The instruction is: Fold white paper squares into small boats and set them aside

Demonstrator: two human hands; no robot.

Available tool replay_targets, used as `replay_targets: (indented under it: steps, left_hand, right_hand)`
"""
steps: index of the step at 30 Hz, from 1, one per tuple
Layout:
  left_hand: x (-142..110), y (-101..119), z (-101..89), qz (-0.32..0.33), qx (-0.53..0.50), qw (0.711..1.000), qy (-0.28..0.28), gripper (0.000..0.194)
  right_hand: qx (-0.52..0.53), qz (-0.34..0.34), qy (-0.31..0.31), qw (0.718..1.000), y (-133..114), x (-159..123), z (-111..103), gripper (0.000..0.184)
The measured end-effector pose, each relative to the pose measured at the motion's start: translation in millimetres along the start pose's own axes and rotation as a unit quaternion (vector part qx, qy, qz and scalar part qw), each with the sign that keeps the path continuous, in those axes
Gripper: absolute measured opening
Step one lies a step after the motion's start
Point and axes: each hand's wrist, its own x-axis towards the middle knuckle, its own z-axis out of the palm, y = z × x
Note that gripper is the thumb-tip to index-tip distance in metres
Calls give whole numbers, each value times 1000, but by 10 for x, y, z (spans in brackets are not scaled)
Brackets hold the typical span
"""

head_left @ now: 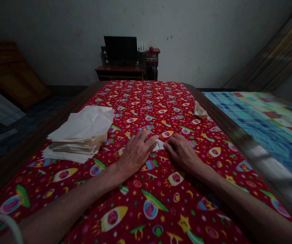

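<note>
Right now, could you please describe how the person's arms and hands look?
The left hand and right hand are ungloved; left forearm and right forearm show no sleeve or watch. Whether the pale curved band at lower left is worn is unclear.

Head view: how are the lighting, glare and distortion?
Head view: dim, with pale sheen on the table's right edge; head view: wide-angle stretch, the cabinet leaning; head view: folds of the small paper between left hand and right hand hard to read.

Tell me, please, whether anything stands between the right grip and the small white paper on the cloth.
Nothing visible does: the right grip is already at the paper's right end; the left grip covers its left end.
</note>
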Motion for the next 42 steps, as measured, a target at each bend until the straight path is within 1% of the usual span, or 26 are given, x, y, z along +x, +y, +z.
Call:
replay_targets:
  steps: [3, 7, 10, 15, 19, 22, 24, 26, 29, 31, 34, 38, 42]
  left_hand:
    - [0, 4, -10, 29, 23, 999, -13, 36]
    - [-4, -4, -20, 103, 44, 992, -51, 38]
    - [3, -6, -40, 127, 51, 988, -72, 44]
    - [-10, -17, -63, 120, 38, 986, -108, 56]
    - [-46, -69, -30, 105, 16, 985, -138, 61]
    - [-66, -112, 6, 90, -6, 985, -148, 67]
    - [-72, -125, 16, 85, -18, 985, -151, 67]
    - [-73, -124, 10, 83, -21, 984, -158, 63]
    - [-72, -109, -14, 76, -16, 983, -169, 60]
    - [-75, -105, -32, 77, -12, 981, -176, 62]
    - [-92, -110, -58, 83, -2, 979, -187, 64]
    - [-143, -133, -98, 86, 11, 977, -194, 64]
    - [-208, -158, -143, 86, 20, 978, -190, 62]
  right_hand:
    - [-11, -4, 2, 1000, 13, 2, 11, 22]
    - [-13, -2, -2, 1000, 5, 4, 5, 23]
    - [-2, 7, -12, 1000, -4, 9, -9, 22]
    - [21, 3, -8, 1000, 15, 11, -12, 21]
    - [33, 1, 15, 999, 11, -15, -18, 18]
    - [8, -8, 35, 999, -32, -41, -23, 14]
    - [-31, -21, 44, 998, -74, -63, -27, 15]
    - [-74, -64, 35, 995, -112, -100, -37, 23]
    - [-96, -178, -26, 979, -128, -193, -66, 43]
    - [-82, -203, -58, 974, -97, -268, -87, 57]
    - [-82, -204, -65, 973, -10, -361, -100, 66]
    - [-100, -202, -56, 973, 75, -416, -96, 62]
    - [-121, -180, -47, 975, 67, -442, -131, 57]
